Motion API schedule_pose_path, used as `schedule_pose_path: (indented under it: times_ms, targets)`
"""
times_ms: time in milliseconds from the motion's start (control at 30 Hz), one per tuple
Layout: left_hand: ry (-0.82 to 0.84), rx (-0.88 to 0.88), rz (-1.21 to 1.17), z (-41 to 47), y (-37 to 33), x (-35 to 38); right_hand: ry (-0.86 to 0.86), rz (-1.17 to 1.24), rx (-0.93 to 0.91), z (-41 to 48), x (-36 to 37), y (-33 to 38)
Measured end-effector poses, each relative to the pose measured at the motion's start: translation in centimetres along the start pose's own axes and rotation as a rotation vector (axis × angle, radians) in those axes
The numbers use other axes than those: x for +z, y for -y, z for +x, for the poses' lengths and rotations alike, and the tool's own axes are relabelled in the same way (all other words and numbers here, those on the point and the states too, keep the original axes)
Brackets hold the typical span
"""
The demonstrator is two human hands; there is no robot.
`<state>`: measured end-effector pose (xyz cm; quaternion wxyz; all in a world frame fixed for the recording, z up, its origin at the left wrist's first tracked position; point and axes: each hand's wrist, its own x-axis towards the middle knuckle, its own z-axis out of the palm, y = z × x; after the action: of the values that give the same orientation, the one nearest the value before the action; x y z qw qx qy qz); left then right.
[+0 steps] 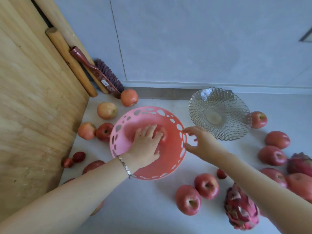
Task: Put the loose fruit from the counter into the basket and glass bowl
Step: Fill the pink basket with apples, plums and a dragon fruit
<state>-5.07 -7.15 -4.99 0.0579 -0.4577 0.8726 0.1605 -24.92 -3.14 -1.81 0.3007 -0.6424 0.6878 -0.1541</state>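
A pink perforated basket (135, 115) sits mid-counter. My left hand (145, 144) is inside it, fingers wrapped over a red apple (163, 132) resting on the basket's floor. My right hand (200, 139) hovers at the basket's right rim, fingers apart and holding nothing. Behind it to the right stands the glass bowl (219, 114), nothing in it. Several loose apples lie around: two near the front (188, 200) (206, 185), several at the left (104, 131) (107, 110) (129, 97), others at the right (257, 119) (271, 155). A dragon fruit (240, 211) lies front right.
A wooden board (33, 98) rises along the left, with rolling pins (70, 61) and a brush (101, 73) leaning in the corner. Small red fruits (73, 159) lie at the board's foot. Another dragon fruit (300, 164) and a mango (300, 184) crowd the right edge.
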Motion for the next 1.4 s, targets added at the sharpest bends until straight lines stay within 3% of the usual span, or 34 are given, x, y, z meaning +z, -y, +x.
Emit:
schedule_pose_path:
  times_ms: [67,133,200,300,467,733,900,1000,1067,1167,1400]
  targets:
    - [-0.059,0.115,-0.163,-1.4,-2.6,-0.1,0.046,-0.056,0.061,-2.5,-1.3,-1.6]
    - [-0.009,0.179,-0.256,-2.5,-5.4,0.2,0.225,-0.240,0.142,-5.0,-1.4,-3.5]
    - [0.053,0.238,-0.239,-3.0,-7.5,1.2,0.385,-0.420,0.168,-6.9,0.0,-5.1]
    - [0.227,0.316,-0.092,-3.3,-10.2,3.2,0.455,-0.560,0.104,-8.9,3.1,-6.8]
    - [0.419,0.312,0.124,-3.6,-11.9,5.7,0.370,-0.634,0.067,-9.1,4.6,-7.4]
    - [0.416,0.326,0.104,-4.4,-12.2,6.0,0.060,-0.326,0.110,-9.4,0.0,-5.9]
    - [0.119,0.145,-0.281,-4.7,-9.0,0.1,-0.104,-0.096,0.091,-7.8,-2.5,-3.1]
    - [-0.131,-0.066,-0.403,-4.8,-5.1,-2.3,-0.127,-0.039,0.059,-5.5,-1.8,-0.4]
    - [-0.196,-0.242,-0.416,-4.7,-2.7,-2.5,-0.088,-0.011,0.031,-3.9,-0.1,1.3]
    - [-0.151,-0.397,-0.340,-4.8,0.3,-1.6,0.041,-0.058,0.045,-0.8,4.0,3.2]
    - [0.045,-0.365,-0.166,-4.3,2.7,1.1,0.255,-0.412,0.084,2.2,10.4,5.0]
